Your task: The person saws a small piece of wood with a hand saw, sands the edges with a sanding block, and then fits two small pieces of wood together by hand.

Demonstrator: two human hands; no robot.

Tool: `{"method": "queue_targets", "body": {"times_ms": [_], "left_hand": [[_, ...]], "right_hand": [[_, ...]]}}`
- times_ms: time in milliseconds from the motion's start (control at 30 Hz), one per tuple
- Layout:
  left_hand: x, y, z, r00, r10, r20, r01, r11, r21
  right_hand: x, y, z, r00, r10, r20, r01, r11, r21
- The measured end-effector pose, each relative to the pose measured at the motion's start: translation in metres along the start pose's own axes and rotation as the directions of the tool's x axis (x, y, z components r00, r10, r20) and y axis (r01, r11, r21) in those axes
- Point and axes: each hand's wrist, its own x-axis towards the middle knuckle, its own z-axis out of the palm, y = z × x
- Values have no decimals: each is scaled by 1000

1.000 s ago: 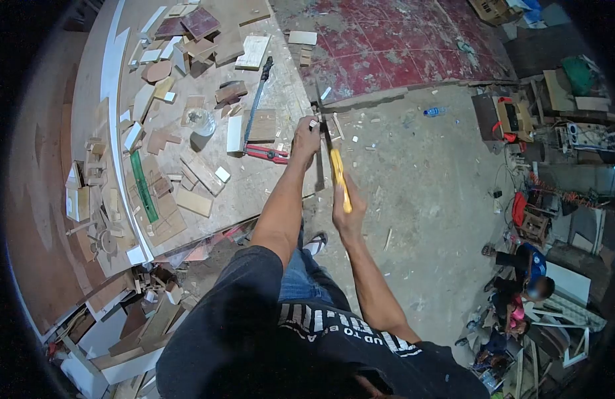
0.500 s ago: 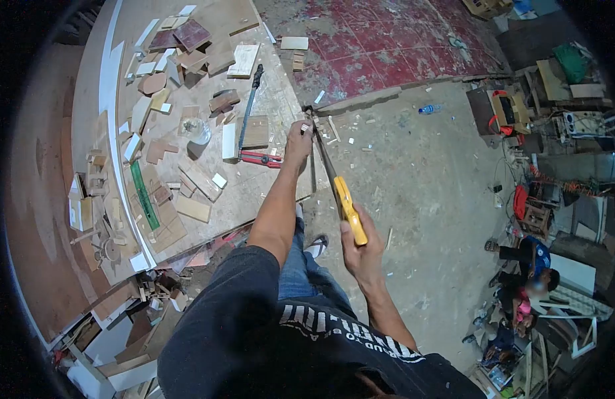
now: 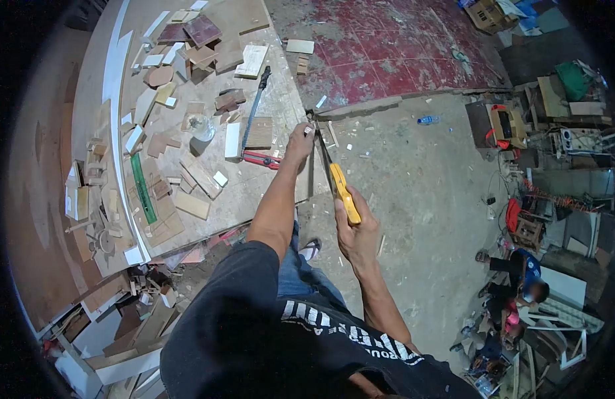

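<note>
A saw with a yellow handle (image 3: 345, 193) is gripped in my right hand (image 3: 360, 229), below the right side of the worktable (image 3: 254, 193). Its narrow dark blade points up and away toward the table's edge. At that edge my left hand (image 3: 301, 141) is closed around a small piece that I cannot make out well, close beside the far end of the blade. To the left of it on the tabletop lie a red clamp (image 3: 261, 159) with a long dark bar, a brown wood block (image 3: 259, 132) and a white-faced block (image 3: 233, 140).
Wood offcuts (image 3: 192, 205), a clear container (image 3: 202, 128) and a green strip (image 3: 143, 189) lie on the table. Beyond is a red tiled surface (image 3: 387, 50). A blue bottle (image 3: 427, 120) is on the floor. People (image 3: 513, 286) sit at the lower right.
My right hand and the saw have moved up and forward, toward my left hand. The whole view has shifted slightly.
</note>
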Motion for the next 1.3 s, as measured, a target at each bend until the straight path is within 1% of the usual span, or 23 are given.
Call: {"method": "queue_targets", "body": {"times_ms": [33,67,133,200,233,300,333,400,433,467,533,567,600,667,700,800,833,867,933,1000,1067,1200,1300], "left_hand": [[-2,-1,3,997,47,-68,-45,998,36],[-7,0,8,997,43,-60,-41,999,28],[2,-2,3,995,-91,33,95,989,-117],[3,0,-3,996,-69,47,72,996,-56],[0,4,-4,997,-70,44,72,996,-43],[0,4,2,999,-28,-17,28,999,-21],[-6,-1,6,1000,-27,-6,27,999,-22],[1,-4,3,1000,13,-23,-15,998,-66],[1,-2,2,1000,-25,5,25,997,-74],[6,0,1,1000,-21,-2,21,997,-75],[2,0,2,1000,-22,-5,22,998,-52],[1,1,2,993,-113,40,118,981,-153],[1,3,-1,1000,5,0,-5,998,-55],[1,2,1,998,-51,31,55,991,-121],[5,-3,5,998,-62,31,65,990,-128],[6,-20,10,1000,5,-9,-6,997,-81],[3,-19,10,999,25,-22,-27,997,-76],[3,-18,10,998,50,-38,-53,996,-72],[3,-9,5,999,33,-12,-34,996,-78],[-2,-5,3,1000,10,23,-8,997,-80],[-4,-3,3,990,120,-80,-119,993,10],[-6,6,-4,995,100,-17,-100,995,-12],[-4,7,-3,999,32,12,-31,998,-57]], "right_hand": [[0,-4,0,1000,5,1,-5,1000,-8],[0,-10,-1,998,41,41,-40,998,-38],[4,-13,0,996,54,72,-50,997,-53],[4,-13,-1,995,-83,-50,82,997,-10],[5,-17,-2,996,-77,-54,76,997,-13],[9,-25,-9,992,91,88,-87,995,-48],[0,-20,-11,992,99,80,-95,994,-51],[-13,0,-10,997,-71,-2,71,996,-59],[-16,9,-8,974,-219,-54,215,974,-72],[-11,23,-1,973,-226,-53,222,972,-71],[-3,33,11,993,-104,-50,102,994,-28],[-2,36,11,990,136,36,-135,990,-35],[-4,42,15,990,135,45,-134,991,-25],[-25,59,15,979,-184,-93,176,980,-88],[-38,61,9,998,-14,-66,15,1000,4],[-28,47,-6,991,-36,-132,29,998,-60],[-22,49,-7,992,28,-119,-30,999,-15],[-18,48,-5,993,28,-119,-30,999,-17],[-9,46,2,989,-69,-133,70,998,-3],[-7,44,9,996,-3,-90,4,1000,16],[-3,42,21,987,-125,-96,123,992,-30],[-6,36,24,995,-64,-83,65,998,9],[-10,29,21,999,-21,-42,22,1000,21]]}}
